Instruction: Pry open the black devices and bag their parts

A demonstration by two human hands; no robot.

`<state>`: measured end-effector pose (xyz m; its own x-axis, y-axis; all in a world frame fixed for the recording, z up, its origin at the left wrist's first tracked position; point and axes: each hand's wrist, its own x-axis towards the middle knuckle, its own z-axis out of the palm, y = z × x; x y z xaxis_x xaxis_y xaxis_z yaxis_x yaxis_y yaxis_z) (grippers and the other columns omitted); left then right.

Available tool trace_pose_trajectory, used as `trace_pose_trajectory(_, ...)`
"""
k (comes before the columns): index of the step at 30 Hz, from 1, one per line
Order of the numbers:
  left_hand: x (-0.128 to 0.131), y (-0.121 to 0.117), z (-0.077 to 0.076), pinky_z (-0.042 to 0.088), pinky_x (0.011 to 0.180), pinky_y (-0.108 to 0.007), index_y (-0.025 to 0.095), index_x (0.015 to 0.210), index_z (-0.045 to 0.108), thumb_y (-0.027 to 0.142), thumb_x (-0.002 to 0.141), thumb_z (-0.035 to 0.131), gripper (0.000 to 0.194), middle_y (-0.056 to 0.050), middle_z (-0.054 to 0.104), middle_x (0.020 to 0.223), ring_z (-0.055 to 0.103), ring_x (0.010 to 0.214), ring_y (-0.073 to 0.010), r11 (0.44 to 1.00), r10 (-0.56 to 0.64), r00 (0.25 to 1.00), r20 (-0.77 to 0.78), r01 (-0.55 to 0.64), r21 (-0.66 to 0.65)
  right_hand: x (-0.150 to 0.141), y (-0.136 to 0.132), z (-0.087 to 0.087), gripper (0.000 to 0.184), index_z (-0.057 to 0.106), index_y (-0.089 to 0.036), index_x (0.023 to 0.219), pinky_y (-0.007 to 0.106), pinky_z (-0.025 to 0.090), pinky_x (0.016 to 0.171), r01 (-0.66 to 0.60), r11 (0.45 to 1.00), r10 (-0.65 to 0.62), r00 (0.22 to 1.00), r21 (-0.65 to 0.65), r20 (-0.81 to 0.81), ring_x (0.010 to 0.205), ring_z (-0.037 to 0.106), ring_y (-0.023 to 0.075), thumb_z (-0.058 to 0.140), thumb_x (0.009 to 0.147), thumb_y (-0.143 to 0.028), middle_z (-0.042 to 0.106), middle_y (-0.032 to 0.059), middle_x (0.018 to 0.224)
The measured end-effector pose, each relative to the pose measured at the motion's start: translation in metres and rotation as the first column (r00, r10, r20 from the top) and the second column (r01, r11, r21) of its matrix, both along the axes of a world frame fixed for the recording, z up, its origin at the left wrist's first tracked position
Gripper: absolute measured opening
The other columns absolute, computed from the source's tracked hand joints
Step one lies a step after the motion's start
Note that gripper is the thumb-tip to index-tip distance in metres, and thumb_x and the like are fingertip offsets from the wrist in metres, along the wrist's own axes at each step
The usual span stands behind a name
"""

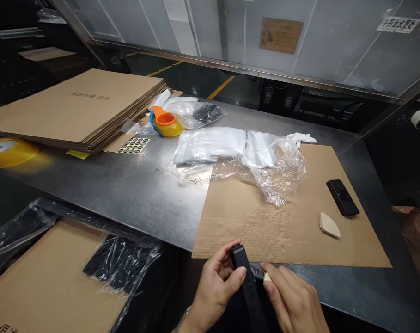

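Observation:
My left hand (213,286) grips a long black plastic part (245,273) at the table's front edge, thumb along one side. Raised or cut lettering shows on its face, and its lower end runs out of view. In my right hand (295,296) a small thin blade-like piece (257,270) is pinched against the part's right side. A pale bit shows between those fingertips; the rest of that tool is hidden. On the cardboard sheet (237,222) beyond lie another black part (343,198) with a round feature and a cream-coloured wedge-shaped block (329,225).
Clear plastic bags with white pouches (213,145) lie mid-table. Behind them stands an orange and yellow tape dispenser (166,122). A tall cardboard stack (78,106), a sticker sheet (133,145) and a yellow tape roll (10,151) are left. Front left is a plastic-lined box (57,273).

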<state>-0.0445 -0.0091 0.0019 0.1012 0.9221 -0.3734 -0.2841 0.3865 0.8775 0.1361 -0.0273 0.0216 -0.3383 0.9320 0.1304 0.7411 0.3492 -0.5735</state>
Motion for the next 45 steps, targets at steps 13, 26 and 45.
trace_pose_trajectory(13, 0.001, 0.002, 0.004, 0.049, 0.074, -0.027, 0.017, 0.113, 0.057, 0.034, 0.068, 0.072, 0.050, -0.009, 0.065, 0.097, 0.059, 0.089, -0.0218, 1.000, -0.014, 0.999, -0.036, 0.014, -0.019, 0.001, 0.003, 0.001, 0.031, 0.059, -0.017, 0.108, 0.020, 0.046, 0.055, -0.030, 0.997, 0.025, 0.997, 0.071, 0.079, 0.061, 0.062, 0.0144, 0.033, 0.095, -0.029, 0.064, 0.0047, 0.071)
trace_pose_trajectory(26, 0.003, 0.001, 0.007, 0.049, 0.072, -0.023, 0.017, 0.111, 0.058, 0.035, 0.067, 0.072, 0.050, -0.007, 0.066, 0.094, 0.060, 0.085, -0.0194, 0.999, -0.005, 0.999, -0.053, 0.003, -0.037, 0.000, 0.004, -0.002, 0.030, 0.058, -0.018, 0.107, 0.021, 0.044, 0.053, -0.033, 0.998, 0.028, 0.995, 0.057, 0.094, 0.060, 0.062, 0.0144, 0.033, 0.095, -0.029, 0.064, 0.0038, 0.071)
trace_pose_trajectory(45, 0.005, -0.002, 0.004, 0.049, 0.071, -0.024, 0.015, 0.108, 0.058, 0.034, 0.065, 0.074, 0.049, -0.007, 0.066, 0.091, 0.060, 0.082, -0.0180, 0.998, 0.008, 1.000, 0.016, -0.007, -0.058, 0.001, 0.006, 0.001, 0.029, 0.058, -0.018, 0.109, 0.022, 0.046, 0.058, -0.044, 0.999, 0.043, 0.999, 0.018, 0.020, 0.064, 0.062, 0.0152, 0.035, 0.095, -0.027, 0.064, 0.0049, 0.074)
